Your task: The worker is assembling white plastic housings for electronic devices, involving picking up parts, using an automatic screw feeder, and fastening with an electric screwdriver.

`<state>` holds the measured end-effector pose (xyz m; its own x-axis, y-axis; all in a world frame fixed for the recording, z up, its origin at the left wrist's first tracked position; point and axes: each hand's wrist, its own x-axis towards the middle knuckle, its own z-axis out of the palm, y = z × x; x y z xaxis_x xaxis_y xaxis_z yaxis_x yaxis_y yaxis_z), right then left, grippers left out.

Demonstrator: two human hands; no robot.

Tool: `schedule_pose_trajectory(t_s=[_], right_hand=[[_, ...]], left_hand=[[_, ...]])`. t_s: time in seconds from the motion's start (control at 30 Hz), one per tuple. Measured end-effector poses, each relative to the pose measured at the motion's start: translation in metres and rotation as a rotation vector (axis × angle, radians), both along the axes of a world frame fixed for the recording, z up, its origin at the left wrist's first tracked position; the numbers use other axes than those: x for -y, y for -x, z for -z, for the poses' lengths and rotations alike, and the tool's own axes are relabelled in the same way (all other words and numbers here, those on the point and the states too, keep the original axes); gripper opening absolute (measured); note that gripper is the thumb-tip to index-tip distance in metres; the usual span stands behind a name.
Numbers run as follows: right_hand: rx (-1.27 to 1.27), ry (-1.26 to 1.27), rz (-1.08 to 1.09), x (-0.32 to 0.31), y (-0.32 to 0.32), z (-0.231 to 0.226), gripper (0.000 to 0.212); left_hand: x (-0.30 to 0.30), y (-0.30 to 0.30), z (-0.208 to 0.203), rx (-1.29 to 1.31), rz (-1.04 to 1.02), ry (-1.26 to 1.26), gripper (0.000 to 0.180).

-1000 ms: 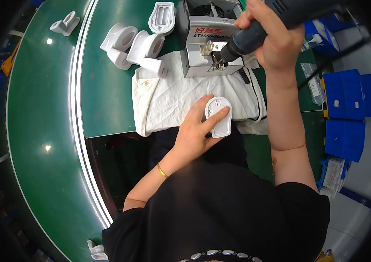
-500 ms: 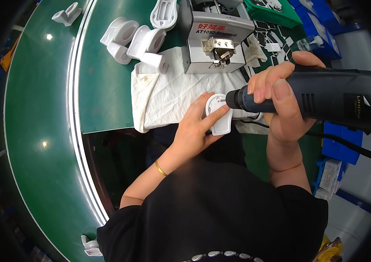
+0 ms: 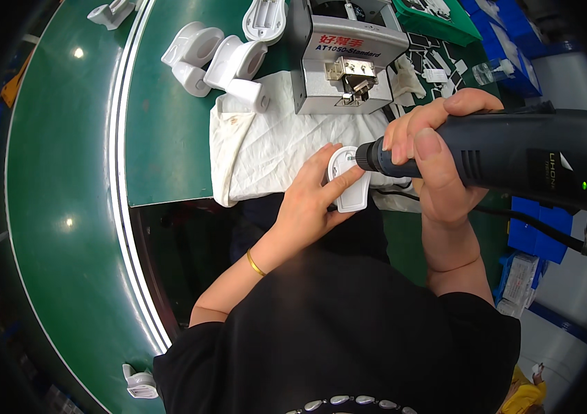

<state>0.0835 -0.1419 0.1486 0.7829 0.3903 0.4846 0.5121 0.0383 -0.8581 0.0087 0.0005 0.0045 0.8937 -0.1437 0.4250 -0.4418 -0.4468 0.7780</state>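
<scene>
My left hand (image 3: 311,193) is closed around a white plastic housing (image 3: 353,196), thumb across its face, over the front edge of a white cloth (image 3: 273,162). Wrapped in my right hand (image 3: 438,148) is a black electric screwdriver (image 3: 514,155), held almost level. Its thin bit reaches into the round upper end of the housing. Whether a screw sits under the tip is too small to tell. A green light glows at the tool's rear end.
Beyond the cloth stands a grey metal machine (image 3: 349,62). White plastic housings (image 3: 238,65) lie to its left on the green table (image 3: 169,152). A green bin (image 3: 445,24) and blue bins (image 3: 514,55) are at the far right. The tool's black cable (image 3: 535,224) hangs at right.
The rear of the screwdriver has shifted slightly left, with my right hand. The bit stays at the housing's round end, and my left hand keeps its hold.
</scene>
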Motion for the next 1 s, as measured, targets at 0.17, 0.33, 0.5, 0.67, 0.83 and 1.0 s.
schedule_pose_trajectory(t_s=[0.17, 0.33, 0.5, 0.67, 0.83, 1.0], right_hand=[[0.111, 0.128, 0.057, -0.001, -0.004, 0.001, 0.043], [0.167, 0.194, 0.066, 0.0, -0.01, 0.004, 0.041], [0.145, 0.073, 0.043, -0.009, -0.007, 0.012, 0.037], [-0.034, -0.203, 0.078, -0.014, -0.002, 0.017, 0.033], [0.087, 0.029, 0.033, 0.005, -0.015, 0.007, 0.044], [-0.251, -0.444, 0.395, 0.075, -0.057, 0.006, 0.038]], left_hand=[[-0.001, 0.0, 0.001, -0.019, 0.008, 0.007, 0.072], [-0.003, -0.003, -0.002, -0.002, 0.012, -0.003, 0.072], [-0.004, -0.002, -0.004, -0.012, 0.01, -0.022, 0.073], [-0.002, 0.001, -0.002, 0.001, 0.007, -0.053, 0.073], [0.002, -0.002, -0.006, -0.008, 0.021, -0.02, 0.069], [0.002, 0.002, -0.024, 0.212, 0.049, -0.388, 0.055]])
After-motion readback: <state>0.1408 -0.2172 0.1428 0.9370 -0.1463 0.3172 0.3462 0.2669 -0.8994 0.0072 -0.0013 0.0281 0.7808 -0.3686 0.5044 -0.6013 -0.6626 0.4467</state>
